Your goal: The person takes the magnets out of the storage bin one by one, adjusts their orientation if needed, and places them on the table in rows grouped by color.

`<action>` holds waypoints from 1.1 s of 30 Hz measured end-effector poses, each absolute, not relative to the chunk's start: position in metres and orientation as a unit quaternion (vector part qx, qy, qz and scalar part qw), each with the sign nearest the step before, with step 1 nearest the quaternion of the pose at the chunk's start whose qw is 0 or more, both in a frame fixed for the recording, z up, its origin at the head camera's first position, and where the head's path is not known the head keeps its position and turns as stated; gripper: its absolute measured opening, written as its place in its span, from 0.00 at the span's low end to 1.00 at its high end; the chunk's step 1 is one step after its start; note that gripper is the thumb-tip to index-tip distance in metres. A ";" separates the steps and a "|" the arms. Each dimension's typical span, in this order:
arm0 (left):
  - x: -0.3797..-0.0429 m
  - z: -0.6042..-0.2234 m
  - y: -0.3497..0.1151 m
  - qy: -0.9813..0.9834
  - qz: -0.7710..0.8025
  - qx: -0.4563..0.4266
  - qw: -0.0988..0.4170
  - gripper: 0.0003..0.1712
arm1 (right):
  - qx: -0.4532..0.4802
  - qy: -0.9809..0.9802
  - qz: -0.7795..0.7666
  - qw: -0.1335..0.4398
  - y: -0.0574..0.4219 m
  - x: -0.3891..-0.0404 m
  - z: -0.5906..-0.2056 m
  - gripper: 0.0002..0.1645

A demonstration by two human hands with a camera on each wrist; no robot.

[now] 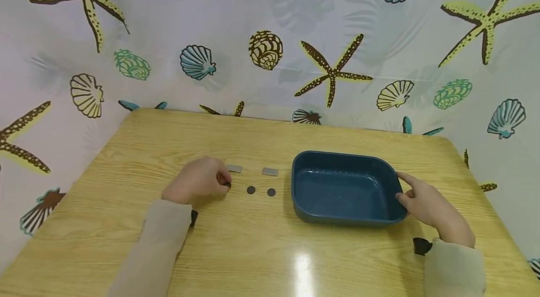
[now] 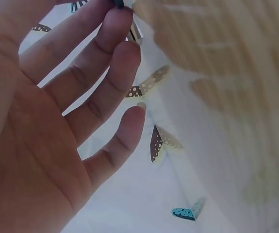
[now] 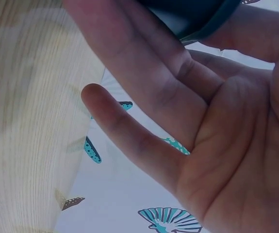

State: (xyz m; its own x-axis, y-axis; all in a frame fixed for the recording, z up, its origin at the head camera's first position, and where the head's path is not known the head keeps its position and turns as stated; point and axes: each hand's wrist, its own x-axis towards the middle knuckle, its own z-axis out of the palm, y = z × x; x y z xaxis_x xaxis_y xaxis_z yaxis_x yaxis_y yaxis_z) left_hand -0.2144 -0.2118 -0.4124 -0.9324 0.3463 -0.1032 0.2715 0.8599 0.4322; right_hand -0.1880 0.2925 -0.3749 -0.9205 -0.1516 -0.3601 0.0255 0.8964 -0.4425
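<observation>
My left hand (image 1: 202,177) pinches a small dark round disc (image 1: 227,185) between thumb and fingertips, low over the wooden table. At the top edge of the left wrist view, a bit of the dark disc (image 2: 119,3) shows at the fingertips. Two similar discs, one (image 1: 251,189) and another (image 1: 271,192), lie to the right of that hand. Around the right end wall of a dark blue rectangular tub (image 1: 341,219), my right hand (image 1: 428,201) grips with thumb and fingers. The tub's inside is bare.
Behind the discs lie two small grey rectangular plates, one (image 1: 270,172) beside the other (image 1: 235,168), which the left hand partly hides. All stand on a light wooden table (image 1: 236,250). A white curtain (image 1: 236,16) printed with shells and starfish hangs around its back and sides.
</observation>
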 end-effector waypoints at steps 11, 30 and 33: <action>-0.214 -0.411 -0.204 0.960 0.195 0.182 0.080 0.06 | -0.032 0.955 -0.219 0.196 0.291 -0.190 -0.374 0.41; -0.212 -0.407 -0.208 0.962 0.206 0.160 0.087 0.08 | -0.031 0.953 -0.227 0.198 0.290 -0.187 -0.374 0.41; -0.211 -0.405 -0.209 0.962 0.207 0.162 0.079 0.08 | -0.031 0.953 -0.228 0.198 0.290 -0.187 -0.375 0.41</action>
